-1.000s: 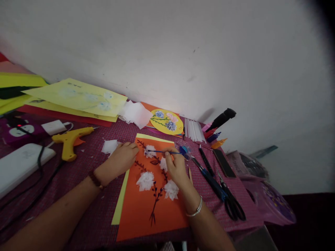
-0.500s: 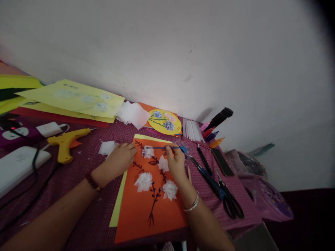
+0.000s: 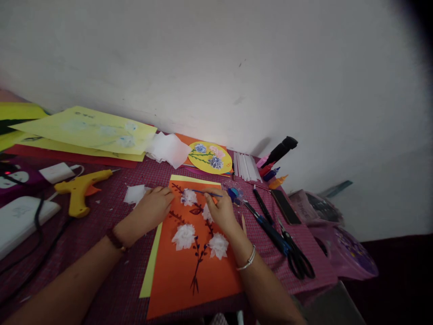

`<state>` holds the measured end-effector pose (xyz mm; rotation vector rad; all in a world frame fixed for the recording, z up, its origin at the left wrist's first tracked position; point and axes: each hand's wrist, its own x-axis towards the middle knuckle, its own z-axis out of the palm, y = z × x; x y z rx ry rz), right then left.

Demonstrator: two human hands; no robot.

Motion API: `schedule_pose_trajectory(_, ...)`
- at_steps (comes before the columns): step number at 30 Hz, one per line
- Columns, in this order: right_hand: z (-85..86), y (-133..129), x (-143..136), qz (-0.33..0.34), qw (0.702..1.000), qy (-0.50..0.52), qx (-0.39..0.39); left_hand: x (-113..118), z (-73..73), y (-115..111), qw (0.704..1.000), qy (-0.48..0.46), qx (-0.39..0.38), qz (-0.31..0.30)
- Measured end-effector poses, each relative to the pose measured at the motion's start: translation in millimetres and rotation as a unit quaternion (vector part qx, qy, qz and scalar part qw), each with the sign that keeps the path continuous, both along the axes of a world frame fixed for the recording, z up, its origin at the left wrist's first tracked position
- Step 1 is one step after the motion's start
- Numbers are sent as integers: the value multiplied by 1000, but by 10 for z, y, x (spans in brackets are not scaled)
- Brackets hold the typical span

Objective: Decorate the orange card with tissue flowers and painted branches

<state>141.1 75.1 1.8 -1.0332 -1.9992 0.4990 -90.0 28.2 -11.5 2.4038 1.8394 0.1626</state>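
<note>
My right hand (image 3: 221,212) pinches a thin blue paintbrush (image 3: 200,192), its tip at the top white paper flower (image 3: 188,197), which carries purple-blue dabs. That flower is on an orange sheet (image 3: 169,282) with dark painted stems and other white paper flowers (image 3: 184,237). Flat on the sheet's upper left edge lies my left hand (image 3: 157,205), holding nothing. Under the orange sheet a yellow sheet (image 3: 148,280) shows at the left and top. White tissue pieces (image 3: 134,194) sit beside my left hand. Just beyond my right hand is a small clear palette with blue paint (image 3: 234,194).
A yellow glue gun (image 3: 79,194), cables and a white box (image 3: 23,221) are on the left. On the right lie a blue-handled cutter (image 3: 272,234), scissors (image 3: 297,259), a black pen (image 3: 263,205) and a phone (image 3: 285,206). Glue sticks (image 3: 246,167) and paint bottles (image 3: 270,174) stand near the wall.
My right hand has shifted slightly left and down, and the brush is more slanted, still at the top flower. My left hand stays on the sheet's edge. The view has moved a little.
</note>
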Motion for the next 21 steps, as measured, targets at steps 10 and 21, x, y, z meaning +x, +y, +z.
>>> schedule_pose_trajectory(10,230,-178,135,16,998,-27,59,-12,4,10,1000,-3,-8,-7)
schedule_pose_trajectory(21,279,-247,97,66,994,-50,69,-38,-69,24,1000,-4,13,-13)
